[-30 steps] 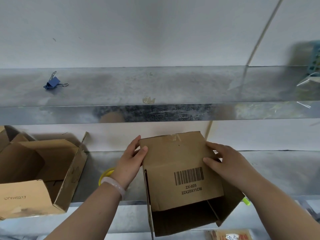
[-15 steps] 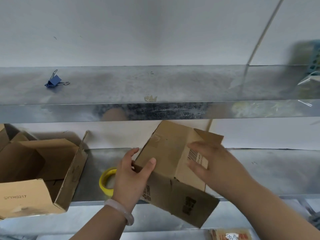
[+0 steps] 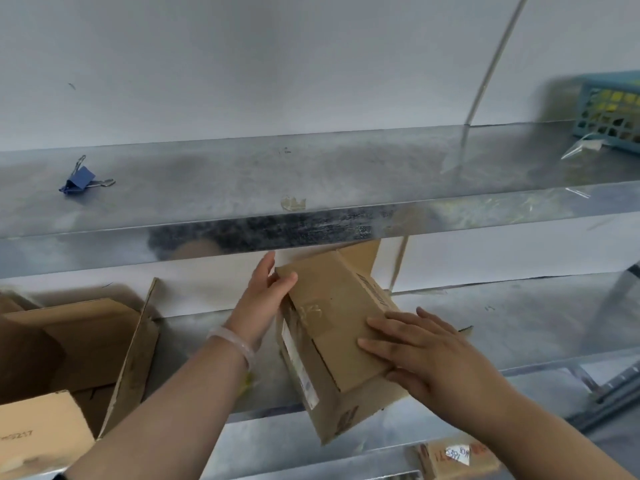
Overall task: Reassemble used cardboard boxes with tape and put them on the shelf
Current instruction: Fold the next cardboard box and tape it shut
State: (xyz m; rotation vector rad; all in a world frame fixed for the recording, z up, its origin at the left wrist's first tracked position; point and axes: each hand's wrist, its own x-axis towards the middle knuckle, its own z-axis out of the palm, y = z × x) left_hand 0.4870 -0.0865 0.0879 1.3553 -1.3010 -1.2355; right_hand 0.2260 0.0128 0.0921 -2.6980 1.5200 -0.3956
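A small brown cardboard box (image 3: 332,327) hangs tilted in front of the middle metal shelf (image 3: 519,317), its closed flaps facing up with old tape on them and a flap sticking up at the back. My left hand (image 3: 265,296) grips its far left corner, thumb on top. My right hand (image 3: 426,351) lies over its near right corner, fingers spread along the top flap and underneath. A bit of the yellow tape roll (image 3: 247,382) shows behind my left forearm.
A large open cardboard box (image 3: 86,344) stands on the middle shelf at the left. The upper shelf (image 3: 311,174) carries a blue binder clip (image 3: 78,180) at the left and a teal basket (image 3: 609,112) at the right. A labelled carton (image 3: 453,455) lies below.
The box has been turned over from open side toward me to closed flaps up, and tilted to the left. My left hand moved up to its far corner; my right hand dropped onto its near corner.
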